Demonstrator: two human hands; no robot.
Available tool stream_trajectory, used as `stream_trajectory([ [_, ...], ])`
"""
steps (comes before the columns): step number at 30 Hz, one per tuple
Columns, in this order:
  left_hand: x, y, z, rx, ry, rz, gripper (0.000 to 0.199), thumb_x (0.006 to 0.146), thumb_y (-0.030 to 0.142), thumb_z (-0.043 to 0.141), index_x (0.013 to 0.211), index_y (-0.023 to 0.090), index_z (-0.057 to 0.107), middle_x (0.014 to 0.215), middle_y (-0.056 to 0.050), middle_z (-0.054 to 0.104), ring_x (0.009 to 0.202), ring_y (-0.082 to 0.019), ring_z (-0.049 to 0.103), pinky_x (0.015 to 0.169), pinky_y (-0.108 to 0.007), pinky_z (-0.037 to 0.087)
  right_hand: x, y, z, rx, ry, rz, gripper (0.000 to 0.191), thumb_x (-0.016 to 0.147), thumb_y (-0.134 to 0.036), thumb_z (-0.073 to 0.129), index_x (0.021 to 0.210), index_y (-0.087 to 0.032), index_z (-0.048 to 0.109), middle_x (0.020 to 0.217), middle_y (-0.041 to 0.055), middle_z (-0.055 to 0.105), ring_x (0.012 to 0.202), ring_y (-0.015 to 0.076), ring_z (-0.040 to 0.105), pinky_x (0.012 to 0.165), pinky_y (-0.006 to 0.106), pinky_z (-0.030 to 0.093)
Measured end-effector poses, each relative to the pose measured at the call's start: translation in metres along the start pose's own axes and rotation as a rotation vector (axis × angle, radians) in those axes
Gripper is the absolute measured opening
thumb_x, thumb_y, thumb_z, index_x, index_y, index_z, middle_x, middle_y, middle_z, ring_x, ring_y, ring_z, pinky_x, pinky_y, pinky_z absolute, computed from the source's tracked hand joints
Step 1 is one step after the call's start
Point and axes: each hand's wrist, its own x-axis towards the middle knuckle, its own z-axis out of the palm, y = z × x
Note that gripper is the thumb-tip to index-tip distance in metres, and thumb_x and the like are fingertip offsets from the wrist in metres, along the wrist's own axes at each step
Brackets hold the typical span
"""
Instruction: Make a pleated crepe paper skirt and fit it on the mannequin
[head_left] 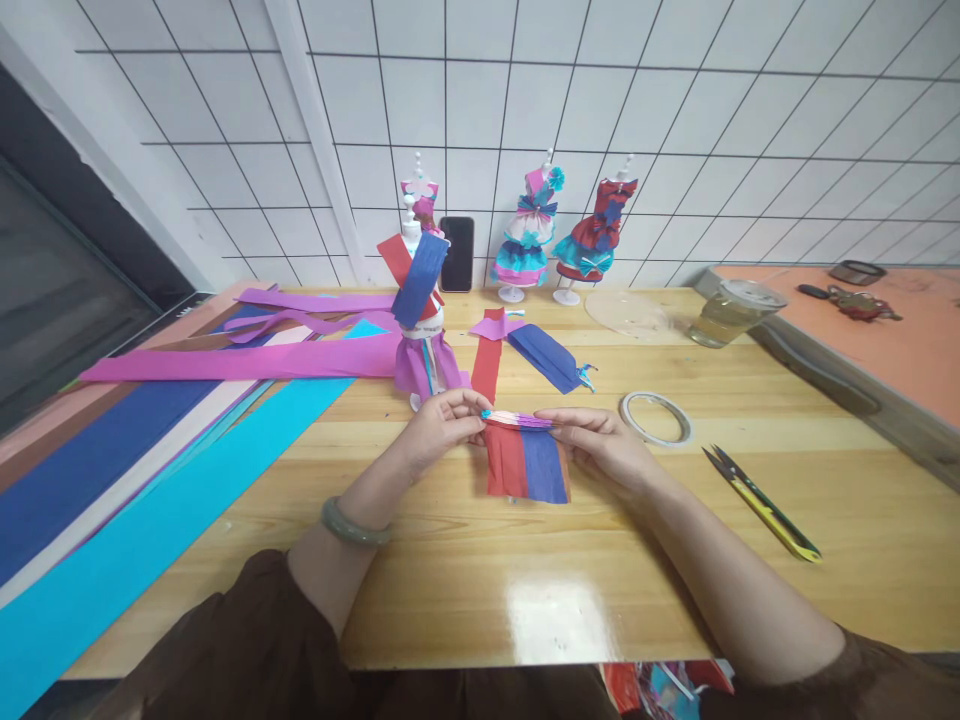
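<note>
The left hand (448,428) and right hand (600,442) pinch the striped band (517,419) atop the red-and-blue paper (528,467), maybe making it straight, so next needs gentle, even holding

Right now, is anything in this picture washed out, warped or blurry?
In the head view, white glare washes out a patch of the glossy table near its front edge; also in the head view, the clear cup appears to lean outward, probably wide-angle stretch; still the head view, the red-and-blue piece between the hands shows no strong motion blur.
</note>
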Motion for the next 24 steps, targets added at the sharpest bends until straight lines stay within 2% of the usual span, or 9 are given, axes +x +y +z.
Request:
stream_trajectory([
  [9,0.0018,-0.0039,-0.0031,-0.051,-0.014,0.006,0.011,0.065,0.015,0.060,0.075,0.012,0.059,0.069,-0.001,0.060,0.063,-0.010,0.057,0.066,-0.026,0.046,-0.0009,-0.0042,0.0035,0.077,-0.002,0.056,0.023,0.065,-0.021,0.067,0.088,-0.020,0.069,0.088,0.0045,0.070,0.078,0.0147,0.064,0.075,0.027,0.047],
  [14,0.0014,-0.0034,-0.0053,-0.088,-0.042,0.008,0.011,0.071,0.021,0.055,0.075,0.011,0.060,0.067,-0.002,0.060,0.062,-0.010,0.056,0.065,-0.026,0.046,-0.0017,-0.0057,0.0068,0.091,0.013,0.078,0.019,0.064,-0.020,0.067,0.083,-0.019,0.070,0.086,0.0041,0.070,0.077,0.0139,0.063,0.074,0.025,0.047],
  [18,0.0018,-0.0045,-0.0035,0.057,0.016,0.021,0.017,0.069,0.028,0.061,0.071,0.012,0.059,0.065,0.000,0.058,0.060,-0.008,0.053,0.060,-0.022,0.043,-0.0022,-0.0050,0.0072,0.099,-0.010,0.087,0.021,0.064,-0.020,0.066,0.085,-0.019,0.070,0.085,0.0040,0.070,0.078,0.0141,0.063,0.077,0.025,0.045],
  [24,0.0027,-0.0068,-0.0027,0.196,0.054,0.048,0.017,0.066,0.026,0.065,0.072,0.012,0.056,0.062,0.002,0.055,0.053,-0.006,0.051,0.054,-0.019,0.041,-0.0012,-0.0050,0.0037,0.019,-0.029,0.061,0.025,0.065,-0.020,0.064,0.089,-0.019,0.069,0.083,0.0038,0.070,0.076,0.0154,0.061,0.072,0.026,0.045],
])
